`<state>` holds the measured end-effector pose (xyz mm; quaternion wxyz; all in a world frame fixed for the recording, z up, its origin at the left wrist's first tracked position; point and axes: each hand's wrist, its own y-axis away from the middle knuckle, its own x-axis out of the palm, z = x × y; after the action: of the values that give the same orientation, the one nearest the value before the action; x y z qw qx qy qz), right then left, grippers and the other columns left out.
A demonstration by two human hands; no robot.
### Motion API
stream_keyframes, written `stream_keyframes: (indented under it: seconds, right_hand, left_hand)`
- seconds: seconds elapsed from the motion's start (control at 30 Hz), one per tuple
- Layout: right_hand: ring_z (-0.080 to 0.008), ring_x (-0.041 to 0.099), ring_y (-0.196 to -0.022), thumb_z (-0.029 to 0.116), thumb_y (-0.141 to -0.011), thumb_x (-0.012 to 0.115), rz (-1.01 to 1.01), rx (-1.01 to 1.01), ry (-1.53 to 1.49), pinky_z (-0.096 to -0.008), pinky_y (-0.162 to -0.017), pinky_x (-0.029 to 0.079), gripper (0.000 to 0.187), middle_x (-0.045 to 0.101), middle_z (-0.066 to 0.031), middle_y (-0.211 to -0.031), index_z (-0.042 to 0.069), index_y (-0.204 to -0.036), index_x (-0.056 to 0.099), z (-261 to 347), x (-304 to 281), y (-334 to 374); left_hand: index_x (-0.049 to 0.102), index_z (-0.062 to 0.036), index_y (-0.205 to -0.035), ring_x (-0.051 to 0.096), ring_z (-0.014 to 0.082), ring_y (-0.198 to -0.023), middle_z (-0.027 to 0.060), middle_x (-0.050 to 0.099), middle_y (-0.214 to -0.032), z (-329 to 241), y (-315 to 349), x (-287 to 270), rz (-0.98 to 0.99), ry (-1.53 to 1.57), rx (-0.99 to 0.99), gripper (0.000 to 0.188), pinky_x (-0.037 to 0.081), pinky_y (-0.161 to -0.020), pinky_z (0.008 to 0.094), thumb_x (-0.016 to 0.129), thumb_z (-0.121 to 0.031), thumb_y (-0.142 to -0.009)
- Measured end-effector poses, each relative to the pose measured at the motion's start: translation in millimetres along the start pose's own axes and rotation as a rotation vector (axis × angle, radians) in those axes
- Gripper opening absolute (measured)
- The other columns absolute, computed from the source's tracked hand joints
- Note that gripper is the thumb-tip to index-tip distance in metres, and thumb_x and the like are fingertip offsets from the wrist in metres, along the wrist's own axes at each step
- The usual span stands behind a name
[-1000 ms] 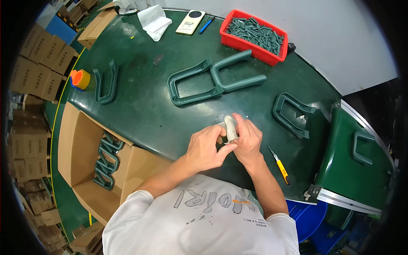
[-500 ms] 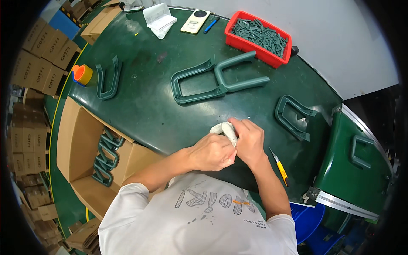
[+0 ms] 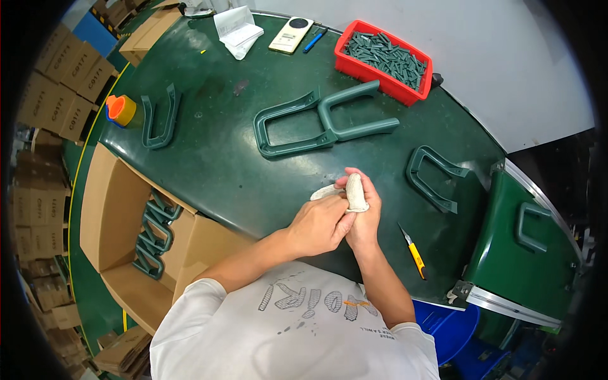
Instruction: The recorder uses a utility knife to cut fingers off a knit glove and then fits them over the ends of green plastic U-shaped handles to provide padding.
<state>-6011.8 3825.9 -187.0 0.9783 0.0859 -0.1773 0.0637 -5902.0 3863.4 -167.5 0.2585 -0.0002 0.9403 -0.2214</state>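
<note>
My two hands meet above the near edge of the green table. A white knitted finger sleeve (image 3: pixel 356 192) covers a digit, apparently the thumb, of my right hand (image 3: pixel 368 218), whose other fingers stretch out behind it. The fingers of my left hand (image 3: pixel 322 223) are closed on the lower edge of this sleeve. A second piece of white knitted cloth (image 3: pixel 325 191) shows just beyond my left knuckles; whether it is worn or held is hidden. To the right lies a yellow utility knife (image 3: pixel 415 254), blade pointing away. Nothing else is touched.
Green U-shaped plastic handles (image 3: pixel 294 130) lie about the table. A red bin (image 3: pixel 380 90) of small green pieces stands at the back, near a phone (image 3: pixel 291 35), blue pen (image 3: pixel 315 40) and papers (image 3: pixel 238 31). An open carton (image 3: pixel 101 209) with handles is left; an orange tape roll (image 3: pixel 121 111) stands beyond.
My right hand has turned and opened its fingers upward, so the sleeve now stands upright on its digit. My left hand has shifted slightly, gripping at the sleeve's lower edge.
</note>
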Motion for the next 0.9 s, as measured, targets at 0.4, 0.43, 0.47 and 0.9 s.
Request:
stream_keyframes:
  seconds: [0.4, 0.43, 0.47, 0.9]
  right_hand:
    - [-0.0109, 0.06, -0.075, -0.004, -0.078, 0.065, 0.05, -0.416, 0.542, -0.0241, -0.067, 0.048, 0.018, 0.064, -0.006, -0.083, -0.002, -0.096, 0.066, 7, -16, -4]
    - [-0.0107, 0.06, -0.073, -0.005, -0.077, 0.065, 0.062, -0.432, 0.642, -0.0236, -0.066, 0.048, 0.018, 0.064, -0.0058, -0.081, -0.002, -0.094, 0.066, 9, -21, -2]
    - [-0.0105, 0.06, -0.071, -0.005, -0.076, 0.066, 0.074, -0.448, 0.741, -0.0231, -0.065, 0.047, 0.017, 0.064, -0.0056, -0.079, -0.002, -0.092, 0.067, 10, -23, -1]
    - [-0.0132, 0.062, -0.072, 0.004, -0.079, 0.069, -0.101, -0.092, 0.682, -0.0268, -0.066, 0.049, 0.016, 0.068, -0.0103, -0.084, -0.003, -0.094, 0.069, -9, -75, -6]
  left_hand:
    - [0.051, -0.0032, -0.066, 0.051, 0.0261, -0.05, 0.0094, 0.047, -0.059, 12, -3, -13, 0.133, -0.053, 0.4, 0.016, 0.041, -0.044, 0.0366, 0.066, 0.0, -0.069]
    - [0.049, -0.0034, -0.064, 0.05, 0.0256, -0.049, 0.0088, 0.046, -0.058, 11, -1, -12, 0.149, -0.056, 0.424, 0.018, 0.04, -0.043, 0.0363, 0.066, 0.0, -0.069]
    - [0.049, -0.0035, -0.064, 0.05, 0.0257, -0.049, 0.0088, 0.047, -0.058, 10, 1, -12, 0.155, -0.055, 0.408, 0.018, 0.04, -0.043, 0.0363, 0.066, 0.0, -0.069]
    - [0.064, -0.0022, -0.095, 0.057, 0.0302, -0.081, 0.0114, 0.058, -0.081, 41, 7, -26, 0.082, -0.404, -0.273, 0.023, 0.047, -0.07, 0.0396, 0.07, -0.012, -0.075]
